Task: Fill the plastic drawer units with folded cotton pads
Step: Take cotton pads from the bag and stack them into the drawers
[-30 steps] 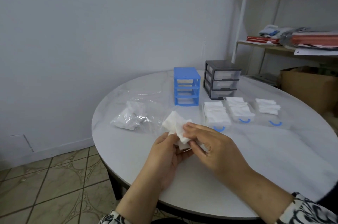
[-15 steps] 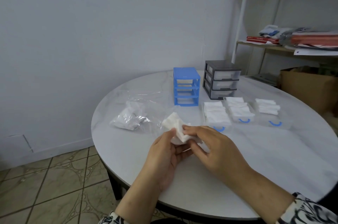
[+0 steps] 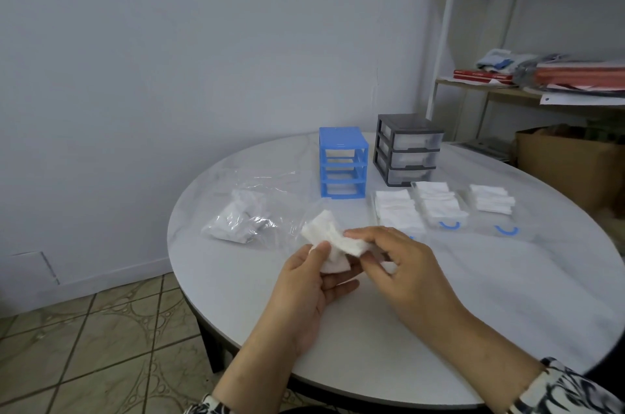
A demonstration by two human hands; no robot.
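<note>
A: Nearest us, over the front of the round white counter (image 3: 236,295), we see both hands at work on one cotton pad (image 3: 333,239). The left hand (image 3: 314,281) pinches its lower end under the thumb.

B: And the right hand (image 3: 402,265) pinches the pad's right end between fingertips and thumb. The pad is held clear above the counter, creased in the middle.

A: Just behind it to the left we find a clear plastic bag (image 3: 250,214) lying on the counter, white pads inside.

B: To the right we count three clear drawers pulled out on the counter, each holding folded pads (image 3: 397,210); two show blue handles (image 3: 449,226).

A: Farther back stands the blue drawer unit (image 3: 343,166), its slots open, beside the grey drawer unit (image 3: 407,148), whose three drawers are in place.

B: Beyond the counter we see a shelf (image 3: 500,90) with red books and a cardboard box (image 3: 568,163) below.
</note>
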